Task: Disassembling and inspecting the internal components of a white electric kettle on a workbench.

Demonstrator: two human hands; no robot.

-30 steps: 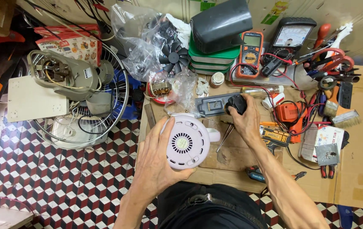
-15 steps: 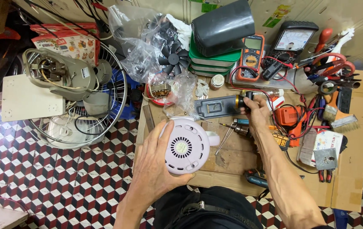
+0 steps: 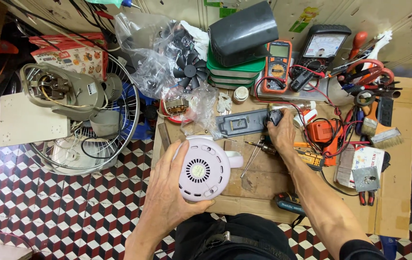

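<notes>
The round pale appliance base (image 3: pixel 203 170) lies bottom up at the near left corner of the wooden bench (image 3: pixel 259 185), and it is the thing being worked on. To the left of the base, a fan cage (image 3: pixel 78 139) lies on the checkered floor with a grey fan motor (image 3: pixel 66 91) on top of it. The left hand (image 3: pixel 167 192) wraps around the left side of the base, with fingers curled over the top edge and the thumb under the near edge, so it holds it steady.

To the right of the base, two thin screwdrivers (image 3: pixel 252 155) lie on the wood. Just past them, the right hand (image 3: pixel 283 135) rests on a small dark part (image 3: pixel 275 117) at the end of a grey flat plate (image 3: pixel 242 123). Its fingers are bent down over the part; I cannot tell if they grip it. Far right of the base is an orange multimeter (image 3: pixel 277 65).

It looks like the opening-up step. The next move needs a tool that fits the vented underside, while the left hand stops the base from turning.
</notes>
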